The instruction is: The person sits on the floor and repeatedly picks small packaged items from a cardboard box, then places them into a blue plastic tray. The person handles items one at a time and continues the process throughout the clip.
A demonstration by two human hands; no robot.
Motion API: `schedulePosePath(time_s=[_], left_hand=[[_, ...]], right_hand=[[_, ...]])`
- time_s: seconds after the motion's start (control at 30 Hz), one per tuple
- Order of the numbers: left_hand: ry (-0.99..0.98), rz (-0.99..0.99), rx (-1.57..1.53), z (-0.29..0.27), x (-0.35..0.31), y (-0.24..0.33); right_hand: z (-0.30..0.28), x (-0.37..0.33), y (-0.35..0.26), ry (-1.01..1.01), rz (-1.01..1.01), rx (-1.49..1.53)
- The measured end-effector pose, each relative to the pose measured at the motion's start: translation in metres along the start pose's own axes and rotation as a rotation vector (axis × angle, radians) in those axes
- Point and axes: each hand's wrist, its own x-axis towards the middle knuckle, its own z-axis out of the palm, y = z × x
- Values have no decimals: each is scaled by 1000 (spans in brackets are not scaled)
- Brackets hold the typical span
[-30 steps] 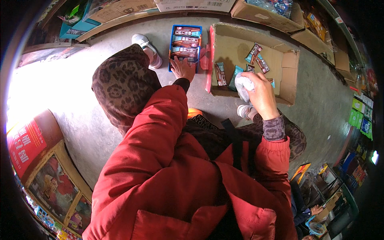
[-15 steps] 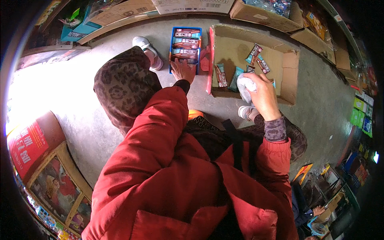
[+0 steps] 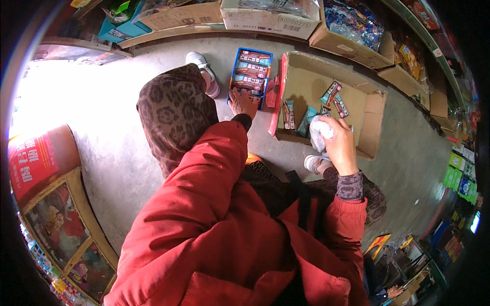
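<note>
My left hand [image 3: 243,103] rests on the near end of a small blue box [image 3: 235,67], its fingers stretched over the wrapped snack bars [image 3: 251,70] inside. These bars have brown and light blue wrappers and lie crosswise in a column. Bunched in my right hand [image 3: 342,147] is a white cloth [image 3: 318,135], held over the near side of an open cardboard box [image 3: 308,65]. Loose in that box are several more bars, among them a brown one [image 3: 289,115] and a teal one [image 3: 306,122]. The cloth and hand hide part of the box's contents.
Cartons of packaged goods [image 3: 270,19] line the far side. A glass-fronted wooden cabinet [image 3: 92,219] stands at the left. Grey concrete floor [image 3: 403,127] surrounds the boxes. At the lower right another person's hand [image 3: 394,291] shows beside cluttered goods.
The whole view has shifted, so the boxes sit slightly lower and farther right in it. My left hand stays on the bars; the right still grips the cloth over the cardboard box.
</note>
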Motion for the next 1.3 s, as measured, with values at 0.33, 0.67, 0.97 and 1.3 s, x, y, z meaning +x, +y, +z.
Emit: schedulePosePath(time_s=[0.33, 0.67, 0.97, 1.3], left_hand=[[-36, -11, -11, -3, 0, 0], [229, 118, -6, -4, -1, 8], [90, 865, -426, 16, -33, 102], [-555, -182, -249, 119, -60, 107]], right_hand=[[-1, -4, 4, 5, 5, 0], [-12, -10, 7, 65, 33, -1], [-31, -30, 6, 109, 97, -30], [-37, -50, 18, 89, 152, -10]])
